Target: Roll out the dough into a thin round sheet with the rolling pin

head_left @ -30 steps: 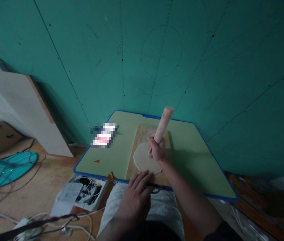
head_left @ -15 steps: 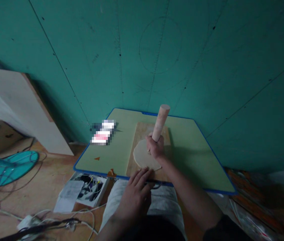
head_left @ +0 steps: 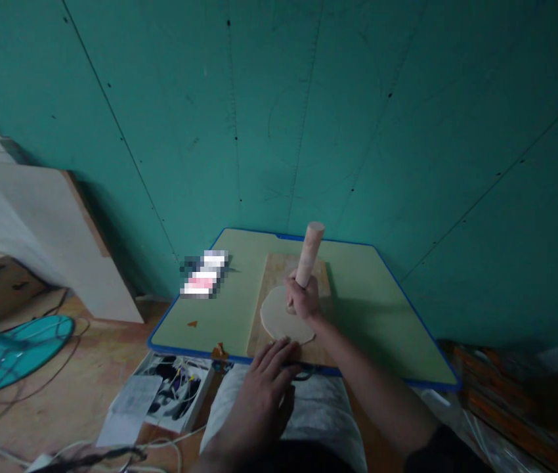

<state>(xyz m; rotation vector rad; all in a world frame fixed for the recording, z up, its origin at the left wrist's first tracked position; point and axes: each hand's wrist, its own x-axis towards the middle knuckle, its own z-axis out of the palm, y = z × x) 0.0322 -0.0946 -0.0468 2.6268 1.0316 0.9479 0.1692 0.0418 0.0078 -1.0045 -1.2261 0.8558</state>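
A pale, flat round of dough (head_left: pixel 279 318) lies on a wooden board (head_left: pixel 255 338). My right hand (head_left: pixel 304 299) is wrapped around a wooden rolling pin (head_left: pixel 310 253), which stands nearly upright over the dough's right part. Its lower end is hidden by my fist, so I cannot tell whether it touches the dough. My left hand (head_left: pixel 268 378) lies at the board's near edge, fingers stretched out and fingertips close to the dough's near rim. It grips nothing that I can see.
The board rests on a light green, blue-rimmed tabletop (head_left: pixel 382 315). A pixelated object (head_left: pixel 205 274) lies at its left. Beneath the left edge sits a white box (head_left: pixel 200 394) of cables. A green wall (head_left: pixel 279 118) rises directly behind. Cords trail over the floor at left.
The whole view has shifted, so the table and hands appear slightly lower. The rolling pin's top sits slightly further left. Both hands keep the same posture.
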